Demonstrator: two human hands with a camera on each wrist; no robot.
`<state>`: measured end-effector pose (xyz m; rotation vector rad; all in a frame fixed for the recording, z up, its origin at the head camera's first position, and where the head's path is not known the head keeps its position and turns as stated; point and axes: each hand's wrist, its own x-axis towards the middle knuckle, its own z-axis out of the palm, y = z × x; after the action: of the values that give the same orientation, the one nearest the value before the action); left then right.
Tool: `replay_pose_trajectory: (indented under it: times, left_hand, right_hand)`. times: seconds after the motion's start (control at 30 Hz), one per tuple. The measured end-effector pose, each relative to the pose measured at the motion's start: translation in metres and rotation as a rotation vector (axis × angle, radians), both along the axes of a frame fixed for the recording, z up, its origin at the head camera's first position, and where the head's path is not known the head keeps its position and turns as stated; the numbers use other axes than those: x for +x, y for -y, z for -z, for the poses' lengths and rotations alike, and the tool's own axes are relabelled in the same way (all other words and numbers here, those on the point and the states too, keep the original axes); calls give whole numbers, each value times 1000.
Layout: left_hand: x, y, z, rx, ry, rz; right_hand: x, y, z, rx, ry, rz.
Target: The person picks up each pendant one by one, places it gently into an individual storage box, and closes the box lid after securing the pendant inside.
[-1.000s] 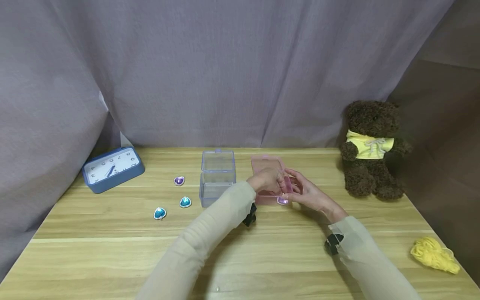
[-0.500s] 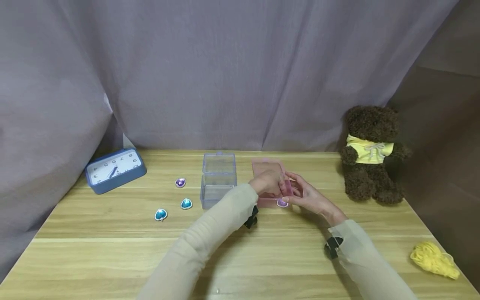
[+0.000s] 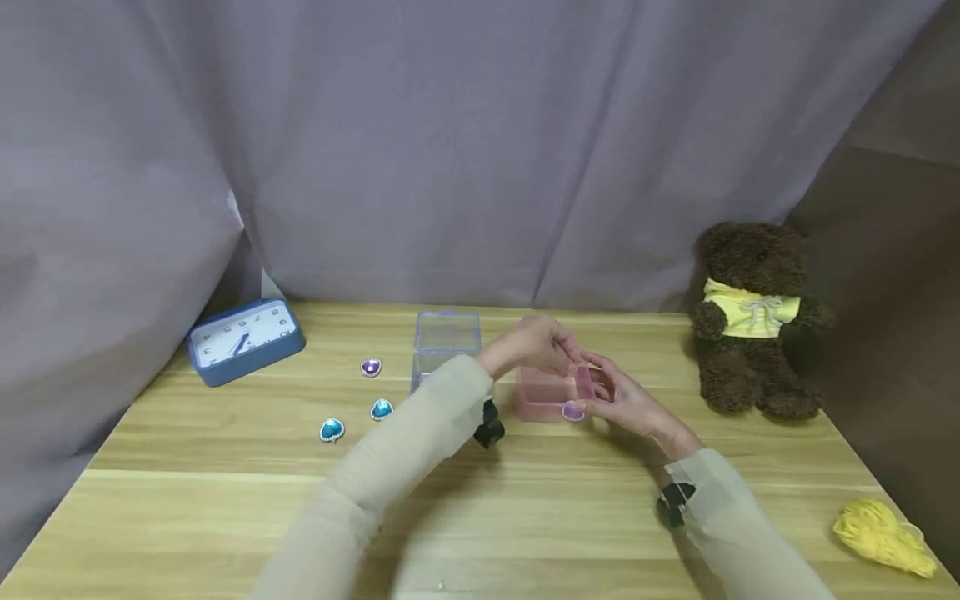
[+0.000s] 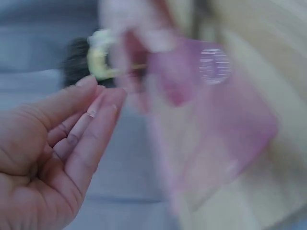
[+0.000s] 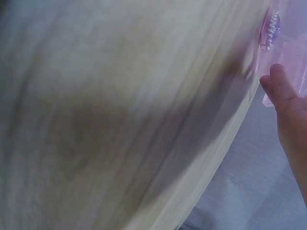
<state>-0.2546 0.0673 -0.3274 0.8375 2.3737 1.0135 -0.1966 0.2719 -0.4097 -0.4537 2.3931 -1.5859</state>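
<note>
My right hand grips a pink see-through plastic box at its right side, thumb at the front corner and fingers behind. By that thumb tip, against the box's front wall, is a purple heart-shaped gem with a beaded rim; the right wrist view shows the same gem edge-on. Above the back of the box is my left hand. In the left wrist view the left fingers are fairly straight, tips close to the thumb, with nothing visible between them. The box's lid is hidden at the left hand.
Left of the pink box, a clear bluish box has its lid up, partly behind the left sleeve. Further left lie a purple gem, a blue gem, another blue gem and a clock. A teddy bear and yellow yarn are at right.
My left hand has risen out of the pink box to above its back edge. The box's raised lid, seen before, no longer shows. The right hand keeps its grip; the head view has shifted slightly.
</note>
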Motion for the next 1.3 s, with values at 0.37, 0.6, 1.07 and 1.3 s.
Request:
replay_pose_trajectory:
  times: [0.37,0.6,1.07,1.3]
  left_hand:
    - [-25,164,-11,230,171,-214]
    - [-34,233,46,147,189,-282]
    - [-33,246,81,24,68,-391]
    - [-31,246,79,-11,39,-405]
  right_hand:
    - [1,-8,-2,15,-33,-1]
    - [2,-9,-3,14,-23,18]
    - [1,-5,3,18,-13,14]
    - [-1,-3,4,-4,-8,4]
